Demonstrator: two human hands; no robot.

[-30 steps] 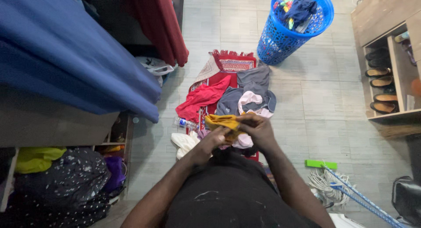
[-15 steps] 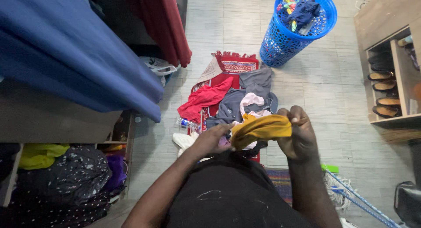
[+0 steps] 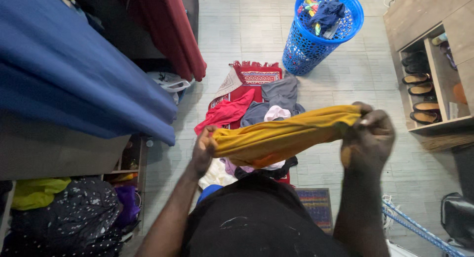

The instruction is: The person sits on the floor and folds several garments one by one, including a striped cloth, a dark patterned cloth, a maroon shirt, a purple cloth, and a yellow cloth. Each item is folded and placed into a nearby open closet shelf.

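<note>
grey tiled floor (image 3: 360,84) | wooden shoe shelf (image 3: 434,49) | blue bedding (image 3: 74,74)

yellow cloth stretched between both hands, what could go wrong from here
The yellow cloth is pulled taut between the left hand and the right hand; either pinch might slip, dropping one end onto the pile of clothes on the floor. The loose middle sags and could brush that pile. Stepping sideways might also catch the blue rope lying by the right arm.
</note>
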